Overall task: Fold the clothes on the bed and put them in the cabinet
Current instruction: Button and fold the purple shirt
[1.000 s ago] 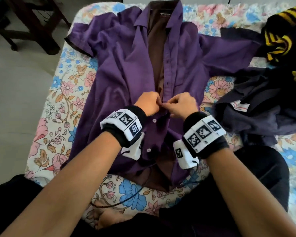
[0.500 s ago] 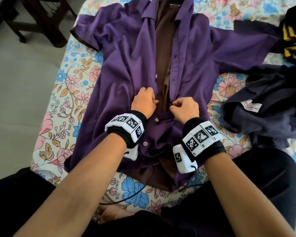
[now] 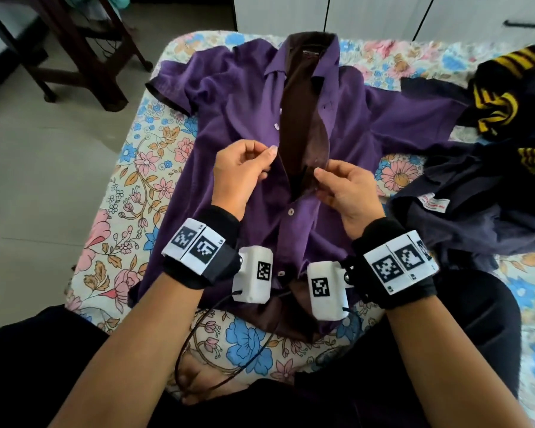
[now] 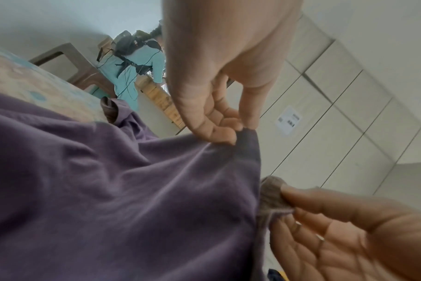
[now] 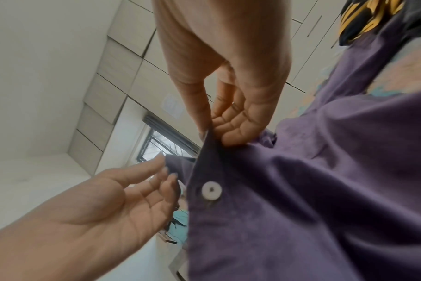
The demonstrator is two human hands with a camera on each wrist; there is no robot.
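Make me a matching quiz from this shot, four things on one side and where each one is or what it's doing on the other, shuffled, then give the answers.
Things:
1. left hand
2. right hand
3. black and yellow striped garment
4. dark navy garment

States:
A. heaped at the bed's far right corner
B. pinches the purple shirt's button-side edge
C. crumpled right of the shirt, white label showing
D. pinches the shirt's other front edge

Pairs: 1-B, 2-D, 3-A, 4-C
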